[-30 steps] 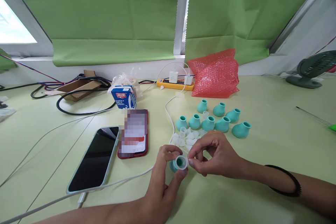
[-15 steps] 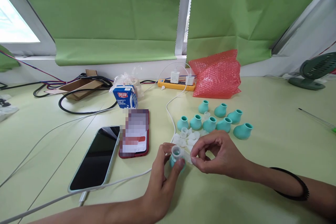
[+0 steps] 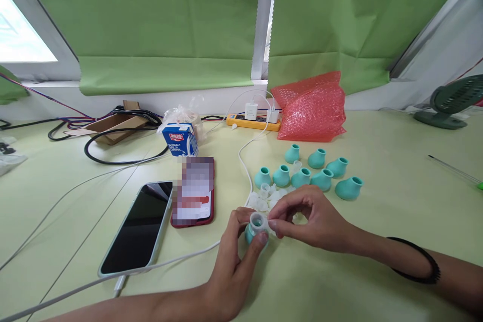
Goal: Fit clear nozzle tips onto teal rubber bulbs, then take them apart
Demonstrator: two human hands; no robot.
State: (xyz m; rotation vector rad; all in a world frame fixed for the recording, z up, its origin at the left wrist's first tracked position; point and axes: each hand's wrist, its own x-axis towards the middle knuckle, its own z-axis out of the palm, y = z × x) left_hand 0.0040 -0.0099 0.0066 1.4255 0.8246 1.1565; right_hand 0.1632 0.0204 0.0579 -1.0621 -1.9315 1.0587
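Note:
My left hand [image 3: 236, 256] is closed around a small teal bulb-shaped bottle [image 3: 250, 235], which stands upright at the front of the table. A translucent plastic ring [image 3: 258, 221] sits at its neck, with teal showing inside. Just right of the ring, my right hand [image 3: 298, 216] pinches the edge of a translucent flap, mostly covered by the fingertips. Behind my hands lie several loose translucent plastic pieces [image 3: 258, 203], partly hidden by the right hand. Beyond them stand several more teal bulb-shaped bottles [image 3: 301, 179] with open necks.
Left of my hands lie a dark-screened phone [image 3: 138, 229] and a red-cased phone [image 3: 206, 188]. A white cable [image 3: 188, 256] crosses the table. Farther back are a blue milk carton [image 3: 181, 140], a yellow power strip [image 3: 245, 123], a red bubble-wrap bag [image 3: 311, 110] and a fan [image 3: 449, 103].
My right hand has shifted slightly left, closer to the ring, covering more of the translucent flap. The held bottle and ring have moved slightly right and down.

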